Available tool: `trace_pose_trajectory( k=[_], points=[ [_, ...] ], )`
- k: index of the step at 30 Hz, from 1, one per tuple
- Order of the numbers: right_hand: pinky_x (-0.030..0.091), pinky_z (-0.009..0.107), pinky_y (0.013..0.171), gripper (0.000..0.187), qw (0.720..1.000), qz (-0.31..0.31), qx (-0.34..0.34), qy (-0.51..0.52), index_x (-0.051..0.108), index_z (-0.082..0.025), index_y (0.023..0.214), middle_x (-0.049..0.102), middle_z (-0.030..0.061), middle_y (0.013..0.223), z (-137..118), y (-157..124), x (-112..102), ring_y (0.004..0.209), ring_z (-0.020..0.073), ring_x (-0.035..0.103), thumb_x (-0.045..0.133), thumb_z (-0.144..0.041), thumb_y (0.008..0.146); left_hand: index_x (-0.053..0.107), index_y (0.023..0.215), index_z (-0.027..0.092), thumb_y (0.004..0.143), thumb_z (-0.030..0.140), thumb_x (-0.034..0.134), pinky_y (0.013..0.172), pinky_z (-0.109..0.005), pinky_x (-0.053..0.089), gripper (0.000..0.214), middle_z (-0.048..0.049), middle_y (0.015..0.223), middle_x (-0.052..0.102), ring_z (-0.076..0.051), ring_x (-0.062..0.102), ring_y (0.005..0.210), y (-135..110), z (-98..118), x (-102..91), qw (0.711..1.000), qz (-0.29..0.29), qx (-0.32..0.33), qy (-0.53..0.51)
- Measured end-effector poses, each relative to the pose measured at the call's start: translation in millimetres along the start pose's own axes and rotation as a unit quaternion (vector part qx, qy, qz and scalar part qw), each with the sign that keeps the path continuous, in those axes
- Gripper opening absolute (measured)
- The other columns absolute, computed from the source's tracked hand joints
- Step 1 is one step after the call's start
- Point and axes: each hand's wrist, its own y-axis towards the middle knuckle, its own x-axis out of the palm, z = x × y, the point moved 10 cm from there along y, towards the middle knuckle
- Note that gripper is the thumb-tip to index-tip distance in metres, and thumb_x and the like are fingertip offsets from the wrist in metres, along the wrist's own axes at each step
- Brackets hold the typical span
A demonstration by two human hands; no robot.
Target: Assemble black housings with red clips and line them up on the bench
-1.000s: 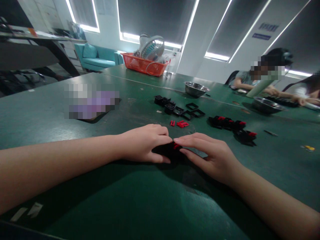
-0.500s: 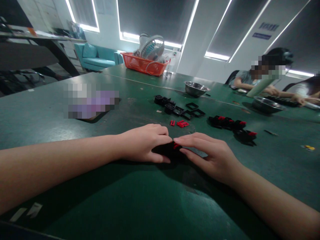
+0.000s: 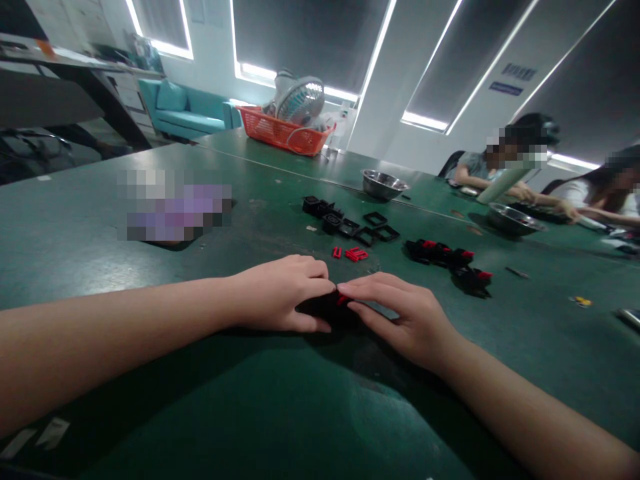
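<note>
A black plastic part (image 3: 320,305) lies low on the green table between my hands. My left hand (image 3: 283,293) grips its left side, thumb in front and fingers behind. The fingertips of my right hand (image 3: 407,313) close on a small red plastic piece (image 3: 343,300) at the part's right end. Most of the black part is in shadow or behind fingers, so its full shape is hidden. Just beyond my hands lie several loose red pieces (image 3: 357,254). Further back are black square frames (image 3: 376,219) and black blocks (image 3: 320,207).
Black parts with red pieces fitted (image 3: 440,253) lie to the right. Steel bowls (image 3: 384,185) and an orange basket (image 3: 285,132) stand further back. A blurred purple item (image 3: 193,207) lies at left. Two people (image 3: 520,157) sit at the table's far right.
The view has shifted slightly, so the things on the table appear further left. Both hands keep their hold on the black part and the red piece, with little visible movement.
</note>
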Motion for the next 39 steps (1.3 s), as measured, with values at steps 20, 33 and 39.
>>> trace_pose_trajectory(
  k=[20, 33, 39],
  points=[
    [0.059, 0.029, 0.084, 0.025, 0.999, -0.016, -0.002, -0.032, 0.067, -0.021, 0.110, 0.074, 0.0050, 0.102, 0.1, -1.2, 1.9, 0.095, 0.0154, 0.070, 0.058, -0.012, 0.089, 0.065, 0.107, 0.012, 0.086, 0.045, 0.065, 0.086, -0.036, 0.047, 0.039, -0.0130, 0.106, 0.062, -0.026, 0.059, 0.096, 0.4, 0.7, -0.1, 1.000, 0.006, 0.012, 0.004],
    [0.057, 0.024, 0.086, 0.028, 0.998, -0.032, -0.010, -0.053, 0.067, -0.017, 0.112, 0.074, 0.0083, 0.106, -1.4, -1.5, 1.7, 0.098, 0.0147, 0.070, 0.052, -0.010, 0.089, 0.066, 0.107, 0.011, 0.086, 0.047, 0.065, 0.085, -0.035, 0.047, 0.043, -0.0140, 0.106, 0.064, -0.026, 0.060, 0.095, 2.1, 0.3, -0.4, 1.000, -0.008, 0.008, 0.025],
    [0.058, 0.023, 0.084, 0.031, 0.998, -0.035, -0.009, -0.045, 0.067, -0.017, 0.115, 0.073, 0.0087, 0.107, 0.5, -0.4, 0.1, 0.098, 0.0154, 0.070, 0.053, -0.009, 0.088, 0.066, 0.106, 0.010, 0.085, 0.047, 0.065, 0.084, -0.036, 0.048, 0.043, -0.0144, 0.104, 0.064, -0.026, 0.060, 0.094, 4.1, 0.9, -0.9, 1.000, -0.017, 0.010, 0.024]
  ],
)
